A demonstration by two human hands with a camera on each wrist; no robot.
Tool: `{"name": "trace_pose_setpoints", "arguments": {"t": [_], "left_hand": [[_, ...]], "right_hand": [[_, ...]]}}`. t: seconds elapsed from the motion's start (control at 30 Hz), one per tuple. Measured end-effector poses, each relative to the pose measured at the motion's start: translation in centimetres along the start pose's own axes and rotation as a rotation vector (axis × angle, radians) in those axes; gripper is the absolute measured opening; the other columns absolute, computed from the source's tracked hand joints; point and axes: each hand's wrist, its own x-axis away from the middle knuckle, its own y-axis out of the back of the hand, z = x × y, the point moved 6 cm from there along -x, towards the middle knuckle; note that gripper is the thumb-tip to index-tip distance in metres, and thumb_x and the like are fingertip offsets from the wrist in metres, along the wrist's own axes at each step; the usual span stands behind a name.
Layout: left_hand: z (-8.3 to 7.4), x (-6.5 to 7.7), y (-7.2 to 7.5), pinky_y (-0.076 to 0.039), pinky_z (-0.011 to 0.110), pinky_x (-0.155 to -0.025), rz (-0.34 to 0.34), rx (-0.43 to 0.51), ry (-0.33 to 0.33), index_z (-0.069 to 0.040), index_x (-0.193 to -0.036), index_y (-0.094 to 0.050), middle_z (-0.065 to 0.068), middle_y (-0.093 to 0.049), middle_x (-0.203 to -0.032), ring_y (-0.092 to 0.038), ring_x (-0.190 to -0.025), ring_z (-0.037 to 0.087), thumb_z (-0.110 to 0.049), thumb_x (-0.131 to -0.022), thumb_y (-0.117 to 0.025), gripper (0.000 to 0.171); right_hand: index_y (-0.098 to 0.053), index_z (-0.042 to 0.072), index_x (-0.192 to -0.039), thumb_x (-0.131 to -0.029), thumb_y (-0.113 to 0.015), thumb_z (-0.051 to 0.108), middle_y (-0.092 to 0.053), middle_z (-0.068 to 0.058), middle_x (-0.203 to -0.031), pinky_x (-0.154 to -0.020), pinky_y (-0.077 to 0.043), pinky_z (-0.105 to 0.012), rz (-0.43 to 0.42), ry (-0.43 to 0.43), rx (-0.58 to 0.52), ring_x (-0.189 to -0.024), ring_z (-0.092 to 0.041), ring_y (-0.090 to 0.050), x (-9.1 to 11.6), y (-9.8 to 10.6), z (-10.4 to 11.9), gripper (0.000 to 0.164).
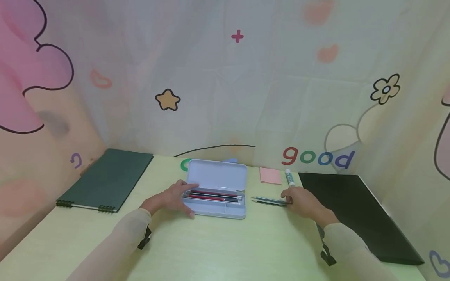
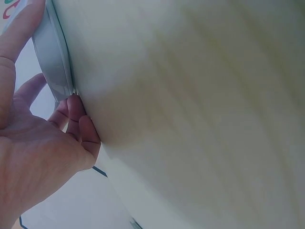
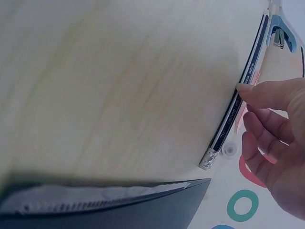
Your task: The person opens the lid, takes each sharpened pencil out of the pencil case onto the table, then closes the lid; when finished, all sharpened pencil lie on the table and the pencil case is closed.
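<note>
Probably light, stiff and slick, the two pencils (image 3: 230, 112) may roll if loosed; mid-shaft, where the right hand (image 1: 304, 202) pinches them, seems sound. They are right of the open pencil case (image 1: 207, 207), whose left end the left hand (image 1: 172, 199) grips. A glue stick (image 1: 290, 178) sits just beyond the right hand; other pencils (image 1: 214, 196) occupy the case's far compartment.

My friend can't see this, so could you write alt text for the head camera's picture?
A person's left hand grips an open pencil case holding pencils; the right hand pinches more pencils above a table. Beyond are a pink pad and a small tube; a green spiral notebook lies left, a flat black item right.
</note>
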Motion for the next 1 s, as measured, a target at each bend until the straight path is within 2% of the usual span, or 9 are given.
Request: {"name": "trace_pose_setpoints", "arguments": {"t": [0.33, 0.63, 0.8, 1.0], "left_hand": [[0.2, -0.2, 0.0, -0.041, 0.057, -0.110, -0.006, 0.001, 0.000, -0.028, -0.154, -0.040, 0.014, -0.039, -0.139, -0.038, -0.132, 0.034, -0.039, -0.071, -0.090, 0.097], [0.3, -0.2, -0.1, -0.041, 0.058, -0.110, -0.009, -0.004, 0.002, -0.027, -0.154, -0.040, 0.014, -0.039, -0.139, -0.038, -0.132, 0.034, -0.039, -0.072, -0.090, 0.097], [0.2, -0.2, -0.1, -0.041, 0.057, -0.110, -0.013, -0.009, -0.007, -0.026, -0.153, -0.040, 0.014, -0.040, -0.135, -0.039, -0.129, 0.033, -0.038, -0.072, -0.090, 0.096], [0.3, -0.3, -0.1, -0.041, 0.057, -0.110, -0.018, -0.005, -0.006, -0.026, -0.153, -0.040, 0.014, -0.040, -0.135, -0.039, -0.130, 0.033, -0.038, -0.072, -0.090, 0.096]], "right_hand": [[-0.072, 0.006, -0.105, -0.083, -0.075, 0.001, -0.066, -0.001, -0.085, -0.079, -0.055, -0.040, -0.008, -0.002, -0.025, -0.080, -0.018, -0.057, -0.3, 0.1, -0.3, 0.022], [-0.071, 0.006, -0.113, -0.086, -0.075, 0.005, -0.063, -0.001, -0.087, -0.077, -0.051, -0.034, -0.003, -0.006, -0.122, -0.083, -0.018, -0.055, -1.2, 0.1, 0.6, 0.027], [-0.066, 0.004, -0.121, -0.087, -0.074, 0.005, -0.066, -0.007, -0.099, -0.082, -0.055, -0.037, 0.019, 0.019, -0.199, -0.092, -0.022, -0.059, -2.0, 0.3, 2.5, 0.035], [-0.062, 0.006, -0.129, -0.087, -0.076, 0.009, -0.068, -0.012, -0.109, -0.087, -0.057, -0.040, 0.053, 0.063, -0.239, -0.099, -0.025, -0.064, -3.7, 0.4, 6.0, 0.044]]}}
